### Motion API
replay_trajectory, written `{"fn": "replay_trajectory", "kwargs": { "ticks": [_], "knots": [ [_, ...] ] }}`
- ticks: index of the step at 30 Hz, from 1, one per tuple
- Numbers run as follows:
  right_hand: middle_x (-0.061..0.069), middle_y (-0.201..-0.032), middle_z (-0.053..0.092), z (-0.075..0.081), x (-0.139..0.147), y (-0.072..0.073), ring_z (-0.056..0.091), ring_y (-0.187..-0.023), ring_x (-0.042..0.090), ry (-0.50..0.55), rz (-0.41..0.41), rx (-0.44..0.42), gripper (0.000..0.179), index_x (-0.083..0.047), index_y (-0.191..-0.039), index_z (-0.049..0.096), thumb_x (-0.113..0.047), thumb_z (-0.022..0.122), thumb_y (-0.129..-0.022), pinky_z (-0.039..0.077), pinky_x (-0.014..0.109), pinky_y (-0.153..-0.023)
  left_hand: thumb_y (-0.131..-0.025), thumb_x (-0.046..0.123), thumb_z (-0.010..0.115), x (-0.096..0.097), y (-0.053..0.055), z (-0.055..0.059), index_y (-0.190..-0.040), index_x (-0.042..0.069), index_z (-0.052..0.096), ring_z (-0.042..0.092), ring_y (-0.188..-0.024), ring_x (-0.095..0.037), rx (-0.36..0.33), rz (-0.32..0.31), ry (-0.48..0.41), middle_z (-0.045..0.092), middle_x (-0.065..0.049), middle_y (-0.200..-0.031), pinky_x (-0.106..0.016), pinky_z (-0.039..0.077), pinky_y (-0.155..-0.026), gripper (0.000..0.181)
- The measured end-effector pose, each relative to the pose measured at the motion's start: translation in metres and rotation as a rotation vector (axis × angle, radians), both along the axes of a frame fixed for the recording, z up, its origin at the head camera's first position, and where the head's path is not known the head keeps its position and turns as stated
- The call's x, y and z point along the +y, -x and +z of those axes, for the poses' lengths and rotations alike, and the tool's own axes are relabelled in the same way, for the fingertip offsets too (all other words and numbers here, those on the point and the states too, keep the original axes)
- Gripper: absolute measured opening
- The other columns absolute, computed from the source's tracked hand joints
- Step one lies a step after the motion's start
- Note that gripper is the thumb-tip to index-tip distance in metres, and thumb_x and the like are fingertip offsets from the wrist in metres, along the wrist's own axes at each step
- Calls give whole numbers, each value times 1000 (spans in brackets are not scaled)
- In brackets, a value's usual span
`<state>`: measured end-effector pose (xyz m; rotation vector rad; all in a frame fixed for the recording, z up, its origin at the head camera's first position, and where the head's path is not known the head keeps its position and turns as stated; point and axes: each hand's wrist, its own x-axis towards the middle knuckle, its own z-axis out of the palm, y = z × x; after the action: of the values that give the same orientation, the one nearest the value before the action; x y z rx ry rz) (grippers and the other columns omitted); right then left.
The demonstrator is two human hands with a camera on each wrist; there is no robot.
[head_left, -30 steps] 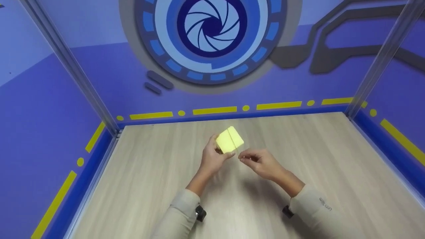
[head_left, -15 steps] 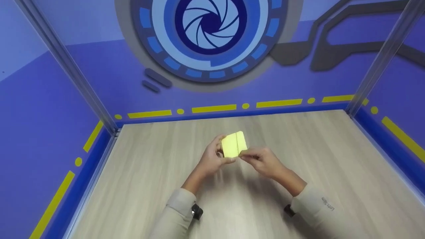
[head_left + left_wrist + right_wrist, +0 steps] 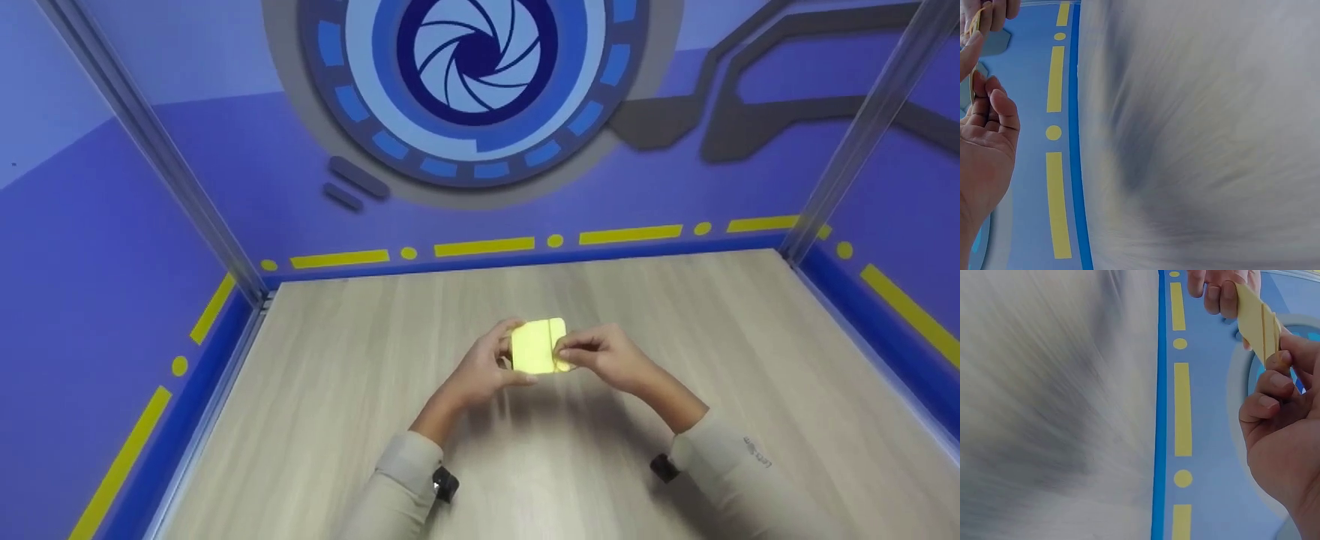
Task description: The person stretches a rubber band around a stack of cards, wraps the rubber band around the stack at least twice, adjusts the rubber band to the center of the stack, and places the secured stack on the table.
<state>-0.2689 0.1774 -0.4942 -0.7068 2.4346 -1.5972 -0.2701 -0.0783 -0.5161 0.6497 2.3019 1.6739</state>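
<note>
A yellow square pad of sticky notes is held above the table, with a thin rubber band across its face near the right edge. My left hand grips the pad's left side, thumb along the lower edge and fingers behind it. At the pad's right edge, my right hand pinches the band between thumb and forefinger. From the right wrist, the pad shows nearly edge-on with band lines near the right fingertips. In the left wrist view only the thin edge of the pad shows beside the left hand.
A wood-grain table lies under both hands. Blue printed walls with yellow dashes enclose its back and sides, joined by metal posts at the corners. Each sleeve has a black wrist device, such as the left one.
The pad has come lower and slightly right, and turned from a diamond tilt to nearly upright. The band has shifted toward its right edge, and the right hand has moved along with it.
</note>
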Motion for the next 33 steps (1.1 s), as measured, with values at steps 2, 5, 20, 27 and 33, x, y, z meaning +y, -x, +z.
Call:
{"fn": "replay_trajectory", "kwargs": {
  "ticks": [2,5,20,27,33],
  "knots": [
    [9,-96,75,1,2,1,67,-81,20,-3,8,8,16,-13,-103,79,-21,69,-94,56,25,-72,-79,18,84,0,-1,1,-151,25,37,60,-95,-16,-14,-21,-16,71,0,-113,-31,50,-82,87],
    [10,-98,75,1,2,4,67,-83,21,16,6,36,17,-11,-104,78,-20,69,-94,56,26,-74,-80,15,83,1,-2,2,-151,24,37,61,-96,-16,-29,-41,-45,71,-2,-115,-31,51,-82,86],
    [3,-88,65,10,-29,-27,54,-74,11,-21,-346,491,6,-7,-93,69,-3,64,-94,44,21,-60,-82,29,82,19,2,2,-153,23,28,58,-105,-14,105,428,-108,61,3,-125,-33,51,-87,89],
    [1,-94,68,-6,-32,-26,56,-79,12,25,-52,828,15,-9,-94,70,4,67,-89,46,21,-65,-80,26,83,21,3,4,-147,15,38,58,-117,-18,56,481,-225,56,-2,-132,-38,51,-97,82],
    [-7,-80,65,4,-25,-30,54,-66,3,-196,53,776,15,-18,-96,74,-6,69,-89,48,18,-60,-79,26,84,10,1,7,-148,15,39,60,-101,-11,-24,314,-214,63,-1,-123,-28,52,-84,83]
  ]
}}
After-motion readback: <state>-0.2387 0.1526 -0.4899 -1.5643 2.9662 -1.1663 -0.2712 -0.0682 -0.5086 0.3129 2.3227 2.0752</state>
